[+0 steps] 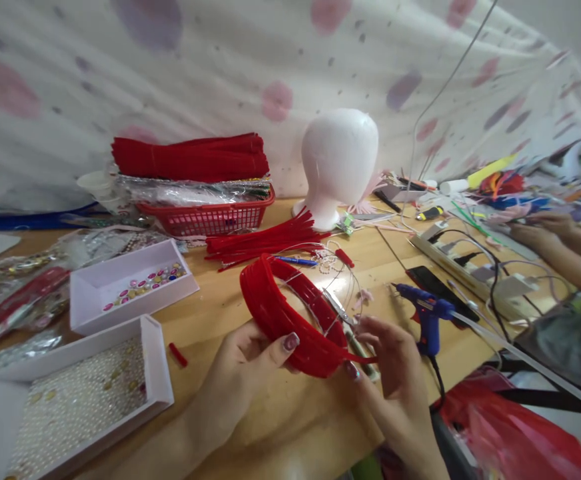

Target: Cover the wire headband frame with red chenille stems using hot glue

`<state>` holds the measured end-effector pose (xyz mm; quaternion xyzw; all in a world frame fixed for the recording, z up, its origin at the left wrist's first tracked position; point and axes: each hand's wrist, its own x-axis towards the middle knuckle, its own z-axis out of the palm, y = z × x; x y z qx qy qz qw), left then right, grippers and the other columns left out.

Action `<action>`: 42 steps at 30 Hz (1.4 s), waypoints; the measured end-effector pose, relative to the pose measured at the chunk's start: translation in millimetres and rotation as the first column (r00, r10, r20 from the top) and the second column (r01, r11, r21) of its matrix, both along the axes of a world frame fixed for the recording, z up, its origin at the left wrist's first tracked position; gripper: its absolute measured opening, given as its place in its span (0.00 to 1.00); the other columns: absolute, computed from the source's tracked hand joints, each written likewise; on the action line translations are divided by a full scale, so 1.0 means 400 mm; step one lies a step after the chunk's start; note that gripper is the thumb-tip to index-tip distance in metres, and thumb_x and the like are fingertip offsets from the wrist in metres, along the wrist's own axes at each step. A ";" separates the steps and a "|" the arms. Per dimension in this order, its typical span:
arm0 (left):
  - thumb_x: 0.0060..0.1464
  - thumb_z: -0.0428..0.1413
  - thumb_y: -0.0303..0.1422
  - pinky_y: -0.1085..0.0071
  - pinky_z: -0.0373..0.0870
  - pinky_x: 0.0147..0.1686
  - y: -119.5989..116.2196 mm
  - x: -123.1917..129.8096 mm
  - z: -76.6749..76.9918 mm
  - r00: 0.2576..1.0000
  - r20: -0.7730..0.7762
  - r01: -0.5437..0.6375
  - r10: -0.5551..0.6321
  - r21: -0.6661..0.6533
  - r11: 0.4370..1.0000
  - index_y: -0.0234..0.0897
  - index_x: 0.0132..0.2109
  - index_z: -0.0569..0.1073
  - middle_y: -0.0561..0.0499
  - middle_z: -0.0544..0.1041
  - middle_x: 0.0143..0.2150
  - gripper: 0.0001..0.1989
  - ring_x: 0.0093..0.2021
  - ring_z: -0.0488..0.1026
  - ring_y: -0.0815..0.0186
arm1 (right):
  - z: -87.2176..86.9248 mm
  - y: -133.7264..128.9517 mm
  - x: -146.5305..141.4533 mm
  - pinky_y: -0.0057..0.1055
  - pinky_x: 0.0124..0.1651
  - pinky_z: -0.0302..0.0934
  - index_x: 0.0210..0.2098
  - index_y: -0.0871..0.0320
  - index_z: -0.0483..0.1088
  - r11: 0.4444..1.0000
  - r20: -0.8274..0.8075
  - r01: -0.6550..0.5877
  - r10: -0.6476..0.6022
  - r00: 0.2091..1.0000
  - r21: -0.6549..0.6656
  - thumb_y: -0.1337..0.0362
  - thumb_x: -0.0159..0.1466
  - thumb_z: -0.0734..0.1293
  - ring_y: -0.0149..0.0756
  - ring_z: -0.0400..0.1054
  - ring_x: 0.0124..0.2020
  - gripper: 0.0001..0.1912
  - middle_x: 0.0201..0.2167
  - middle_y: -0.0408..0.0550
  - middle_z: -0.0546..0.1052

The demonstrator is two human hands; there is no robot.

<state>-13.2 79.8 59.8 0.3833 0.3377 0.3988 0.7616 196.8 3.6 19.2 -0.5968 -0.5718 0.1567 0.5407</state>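
Observation:
A wide red band (pixel 290 320), curved into a ring with thin wires sticking out of it, is held up over the wooden table. My left hand (pixel 245 373) grips its lower left side, thumb on the outer face. At the right end of the band, my right hand (pixel 395 380) pinches a narrow red strip that sticks out. Behind the ring, silver scissors (pixel 338 308) are partly hidden by it. A blue glue gun (pixel 425 313) lies to the right of my right hand.
White boxes of pearls (pixel 158 367) and gems (pixel 85 303) stand left. Behind are a red basket (pixel 210 219), red strips (pixel 265 240) and a white foam head (pixel 340 157). A power strip (pixel 465 267) lies right, near another person's hands (pixel 545 233).

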 end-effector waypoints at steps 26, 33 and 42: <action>0.53 0.66 0.33 0.70 0.78 0.34 -0.089 0.021 0.022 0.950 -0.312 0.138 -0.009 0.392 0.910 0.52 0.38 0.87 0.53 0.87 0.33 0.07 0.33 0.82 0.59 | 0.221 -0.042 -0.085 0.62 0.67 0.46 0.38 0.47 0.74 0.999 0.544 0.044 -0.042 0.838 0.009 0.66 0.67 0.66 0.56 0.51 0.69 0.06 0.62 0.44 0.69; 0.50 0.68 0.34 0.68 0.77 0.40 -0.094 0.023 0.029 0.929 -0.364 0.100 0.063 0.412 0.906 0.53 0.33 0.87 0.55 0.86 0.29 0.05 0.29 0.80 0.61 | 0.225 -0.035 -0.083 0.59 0.68 0.45 0.35 0.47 0.72 0.999 0.563 0.036 -0.038 0.825 0.015 0.67 0.67 0.66 0.53 0.51 0.69 0.07 0.61 0.43 0.69; 0.50 0.68 0.34 0.66 0.77 0.41 -0.101 0.023 0.027 0.926 -0.376 0.122 0.035 0.387 0.914 0.53 0.36 0.87 0.53 0.87 0.35 0.06 0.35 0.82 0.57 | 0.218 -0.039 -0.074 0.57 0.68 0.47 0.38 0.48 0.71 1.000 0.576 -0.010 0.013 0.817 -0.009 0.69 0.66 0.65 0.53 0.52 0.68 0.08 0.58 0.45 0.70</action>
